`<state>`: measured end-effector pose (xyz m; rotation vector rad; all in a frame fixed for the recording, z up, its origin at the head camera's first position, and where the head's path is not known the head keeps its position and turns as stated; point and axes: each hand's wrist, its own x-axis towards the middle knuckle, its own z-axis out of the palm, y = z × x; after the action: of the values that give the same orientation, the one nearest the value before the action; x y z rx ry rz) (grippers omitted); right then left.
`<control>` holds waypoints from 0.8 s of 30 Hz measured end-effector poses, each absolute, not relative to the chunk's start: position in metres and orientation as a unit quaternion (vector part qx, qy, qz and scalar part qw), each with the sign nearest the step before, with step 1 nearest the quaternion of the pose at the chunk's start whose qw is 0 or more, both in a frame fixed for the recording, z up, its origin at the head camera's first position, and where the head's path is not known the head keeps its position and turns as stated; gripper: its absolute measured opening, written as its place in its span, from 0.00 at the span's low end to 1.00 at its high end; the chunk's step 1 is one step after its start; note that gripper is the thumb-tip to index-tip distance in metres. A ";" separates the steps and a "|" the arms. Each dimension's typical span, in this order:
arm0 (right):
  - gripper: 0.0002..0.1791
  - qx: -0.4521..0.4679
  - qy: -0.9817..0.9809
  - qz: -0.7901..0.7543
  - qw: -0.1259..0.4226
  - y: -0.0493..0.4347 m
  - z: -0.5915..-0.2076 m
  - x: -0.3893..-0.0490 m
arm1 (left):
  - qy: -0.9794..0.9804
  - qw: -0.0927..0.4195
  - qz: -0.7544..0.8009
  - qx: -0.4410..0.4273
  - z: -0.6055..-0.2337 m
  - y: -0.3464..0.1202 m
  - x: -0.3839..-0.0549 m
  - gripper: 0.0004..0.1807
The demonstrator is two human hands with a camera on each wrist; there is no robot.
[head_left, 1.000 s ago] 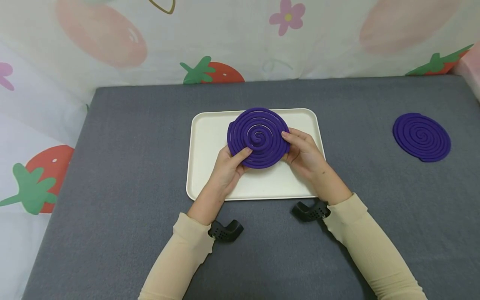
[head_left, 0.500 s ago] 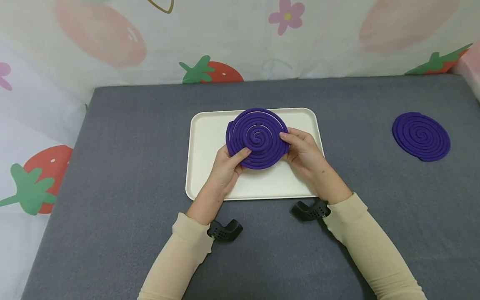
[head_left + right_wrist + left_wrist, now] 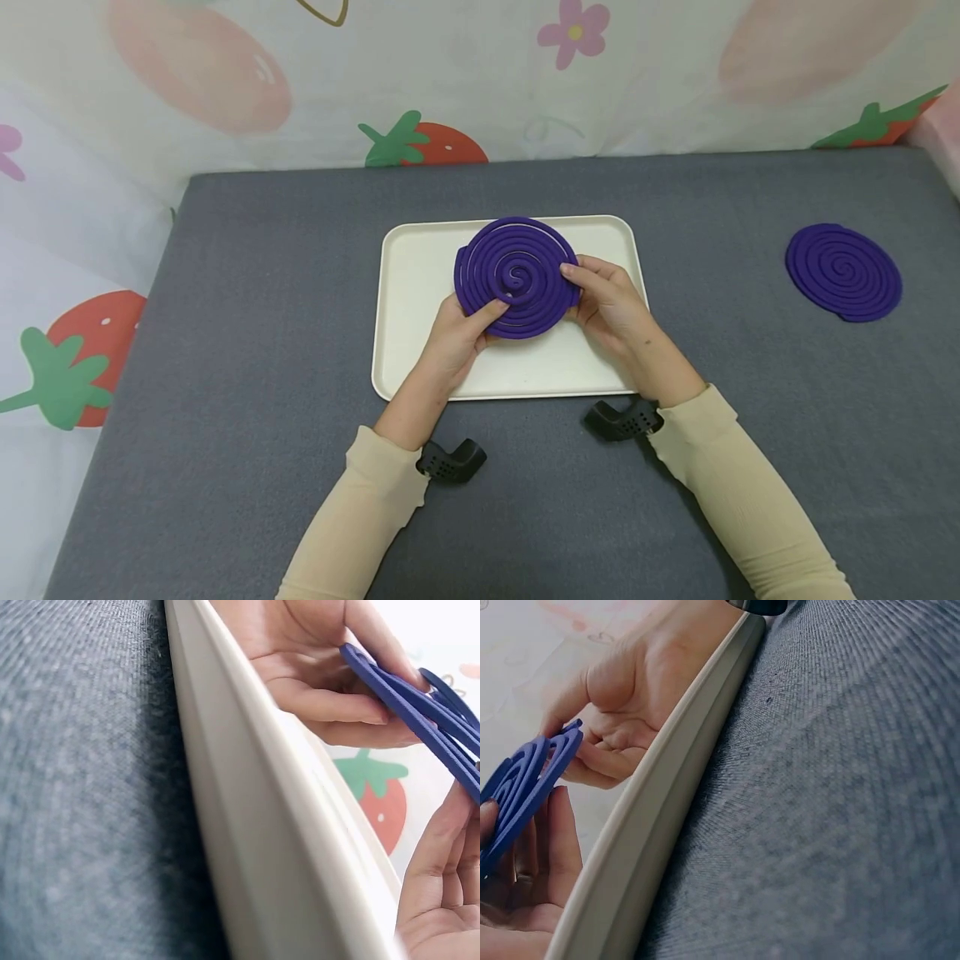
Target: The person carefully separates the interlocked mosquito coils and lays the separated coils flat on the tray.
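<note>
A round purple spiral trivet is held up over a cream tray in the head view, tilted toward me. My left hand grips its lower left edge, thumb on the coils and fingers behind. At its right edge my right hand pinches it between thumb and fingers. Both wrist views show the trivet from the side, raised above the tray rim, with thin gaps between some coils. The fingers behind it are mostly hidden in the head view.
A second purple spiral trivet lies flat on the grey tablecloth at the right. Behind the table hangs a white cloth printed with strawberries and flowers. Black wrist mounts sit below both hands.
The left thumb tip has shifted slightly inward over the coils, where a small light gap now shows. Otherwise the hands and trivet stay almost where they were.
</note>
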<state>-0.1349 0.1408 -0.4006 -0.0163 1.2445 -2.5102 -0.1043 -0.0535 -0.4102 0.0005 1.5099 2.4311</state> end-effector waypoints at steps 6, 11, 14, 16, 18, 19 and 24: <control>0.08 -0.026 0.452 -0.876 0.168 0.140 -0.403 -0.135 | 0.536 0.131 0.834 -0.003 -0.410 -0.052 -0.104 0.19; 0.11 -0.036 0.473 -0.866 0.159 0.140 -0.405 -0.135 | 0.530 0.124 0.839 -0.012 -0.409 -0.052 -0.104 0.17; 0.14 -0.030 0.472 -0.866 0.159 0.139 -0.404 -0.134 | 0.526 0.126 0.841 -0.013 -0.409 -0.052 -0.104 0.17; 0.15 -0.027 0.468 -0.868 0.161 0.139 -0.403 -0.135 | 0.533 0.132 0.836 -0.011 -0.409 -0.052 -0.105 0.18; 0.16 -0.023 0.467 -0.869 0.161 0.139 -0.403 -0.135 | 0.542 0.139 0.829 -0.010 -0.410 -0.052 -0.105 0.19; 0.16 -0.020 0.467 -0.870 0.161 0.139 -0.402 -0.135 | 0.546 0.142 0.826 -0.009 -0.410 -0.052 -0.105 0.20; 0.17 -0.009 0.469 -0.868 0.163 0.139 -0.401 -0.134 | 0.555 0.139 0.820 -0.010 -0.411 -0.052 -0.105 0.20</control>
<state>-0.1341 0.1386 -0.4011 -0.0271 1.3375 -2.4751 -0.1049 -0.0519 -0.4106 -0.0283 1.6053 2.3691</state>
